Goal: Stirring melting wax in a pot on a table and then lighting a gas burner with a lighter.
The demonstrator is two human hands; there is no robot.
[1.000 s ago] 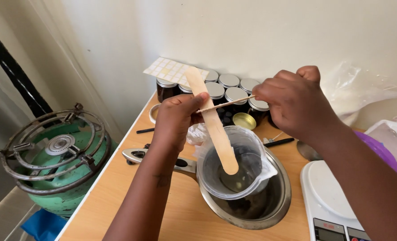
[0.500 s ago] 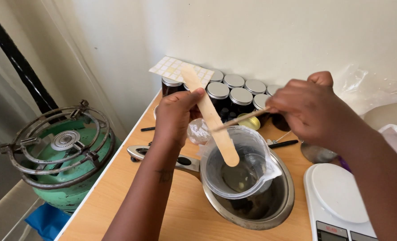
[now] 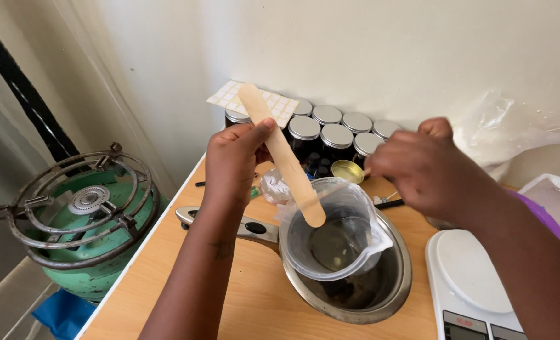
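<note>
While tilted over clear plastic jug [image 3: 333, 230] in steel saucepan [image 3: 355, 277]: flat wooden stirring stick [image 3: 280, 151], pinched in left hand [image 3: 232, 160]; right hand [image 3: 421, 167] closed, contents unclear; drip risk onto desk [image 3: 185, 277].

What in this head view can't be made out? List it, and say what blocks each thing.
- Thin stick: hidden behind the right hand, which is blurred.
- Scale display: cut off by the bottom edge.
- Pan contents: hidden under the plastic jug.
- Jar contents: glass too dark to tell.
- Left hand grips the flat wooden stick.
</note>
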